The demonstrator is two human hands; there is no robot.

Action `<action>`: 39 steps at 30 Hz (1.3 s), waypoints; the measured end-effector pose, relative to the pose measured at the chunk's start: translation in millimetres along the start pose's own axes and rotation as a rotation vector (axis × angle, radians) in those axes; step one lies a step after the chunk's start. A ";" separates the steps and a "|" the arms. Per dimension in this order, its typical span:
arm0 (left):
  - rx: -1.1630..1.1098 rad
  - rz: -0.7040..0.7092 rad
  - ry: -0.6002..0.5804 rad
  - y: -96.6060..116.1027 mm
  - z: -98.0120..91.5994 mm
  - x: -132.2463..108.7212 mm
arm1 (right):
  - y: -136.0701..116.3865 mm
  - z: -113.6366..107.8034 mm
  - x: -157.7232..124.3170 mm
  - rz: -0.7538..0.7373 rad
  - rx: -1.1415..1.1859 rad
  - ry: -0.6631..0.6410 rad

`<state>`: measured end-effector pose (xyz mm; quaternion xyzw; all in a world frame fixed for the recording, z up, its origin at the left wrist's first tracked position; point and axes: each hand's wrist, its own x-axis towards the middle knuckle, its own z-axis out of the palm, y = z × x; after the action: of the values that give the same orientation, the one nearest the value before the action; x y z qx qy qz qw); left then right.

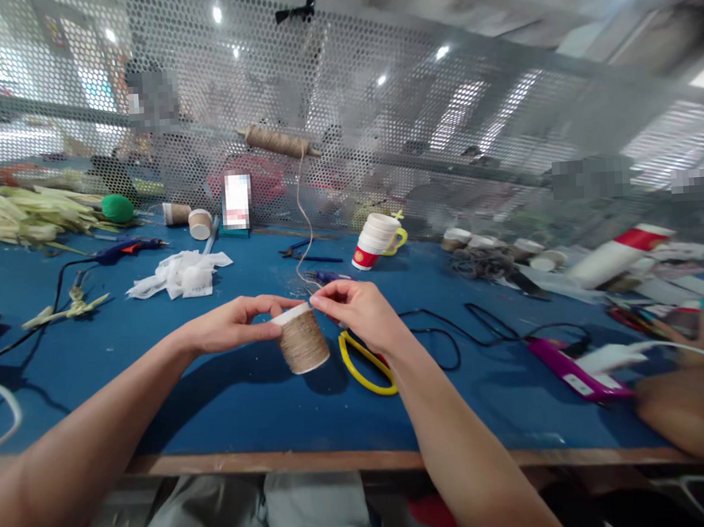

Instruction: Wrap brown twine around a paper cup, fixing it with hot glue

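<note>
Twine-wrapped cup is at approx. mid-bench, tilted and apparently just clear of the surface, judging by its shadow. Clock dirs. are from the cup, 12 being the mesh panel side, as I see it.

Risks (my judgement):
1. Twine hangs slack from the spool at 12 o'clock. Insuff. tension could let a turn lie loose, or let the bend catch on the pliers beneath its run.
2. Twine is handled right at the cup's edge; a pull angled upward could slip it off the rim.
3. Cup is gripped at the top only, base unsupported; a hard tug could twist it out.
4. Blue tool, poss. a glue gun, temp. unknown, sits at 1 o'clock, close behind the right knuckles; a careless swing could brush it. Yellow handle, approx. 4 o'clock, could be knocked by the wrist.

Fingers:
Left hand, 10 o'clock: thumb and forefinger a cup wall apart, pinching the rim.
Right hand, 2 o'clock: thumb and forefinger tips nearly meeting, nipping the twine beside the rim; cannot tell if they also touch the cup. Other fingers curled, partly hidden.
</note>
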<state>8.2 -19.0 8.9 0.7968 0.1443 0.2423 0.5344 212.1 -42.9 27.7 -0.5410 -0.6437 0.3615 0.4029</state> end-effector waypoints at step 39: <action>-0.133 -0.029 0.016 1.2 -2.0 -1.3 | -7.1 -13.8 -6.9 -0.143 -0.167 -0.225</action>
<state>6.0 -18.6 10.3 0.7555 0.1438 0.2498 0.5884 222.4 -50.4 38.9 -0.4817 -0.7494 0.3353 0.3064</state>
